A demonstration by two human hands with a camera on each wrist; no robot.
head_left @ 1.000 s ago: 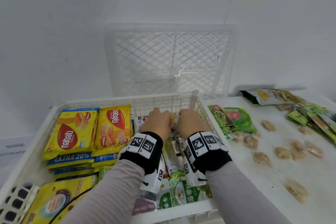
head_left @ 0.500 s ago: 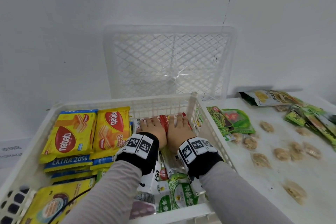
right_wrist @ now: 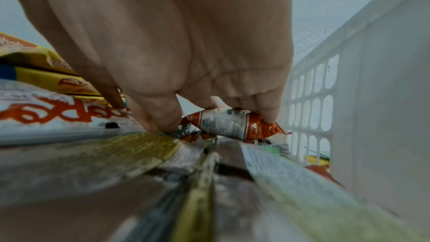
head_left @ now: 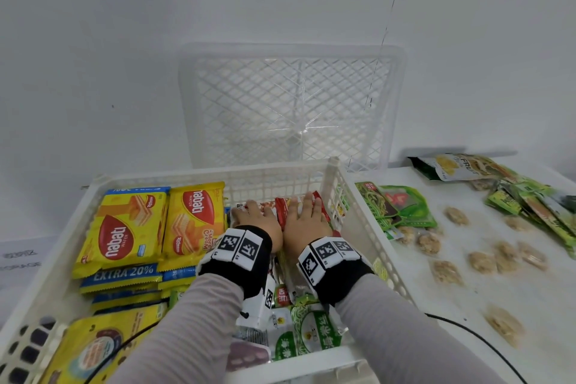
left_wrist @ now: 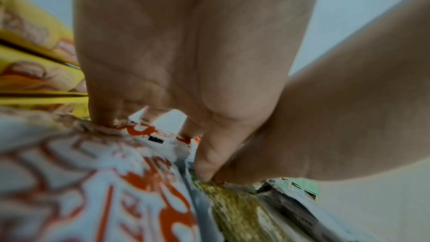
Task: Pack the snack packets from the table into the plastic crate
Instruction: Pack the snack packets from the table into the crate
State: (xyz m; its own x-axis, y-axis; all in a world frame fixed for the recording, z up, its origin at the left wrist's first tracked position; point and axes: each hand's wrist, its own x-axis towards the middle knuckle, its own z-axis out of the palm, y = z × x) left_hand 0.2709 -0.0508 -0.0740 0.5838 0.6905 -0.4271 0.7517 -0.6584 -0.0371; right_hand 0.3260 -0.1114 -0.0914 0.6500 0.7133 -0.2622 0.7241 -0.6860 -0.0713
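Red-and-white snack packet (right_wrist: 235, 125) lies crinkled under right hand (head_left: 307, 221) in crate (head_left: 358, 227)

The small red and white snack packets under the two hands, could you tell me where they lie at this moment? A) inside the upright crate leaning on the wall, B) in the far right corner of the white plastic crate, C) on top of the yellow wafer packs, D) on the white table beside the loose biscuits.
B: the small red and white snack packets lie by the far right corner of the white plastic crate, under the left hand and right hand.
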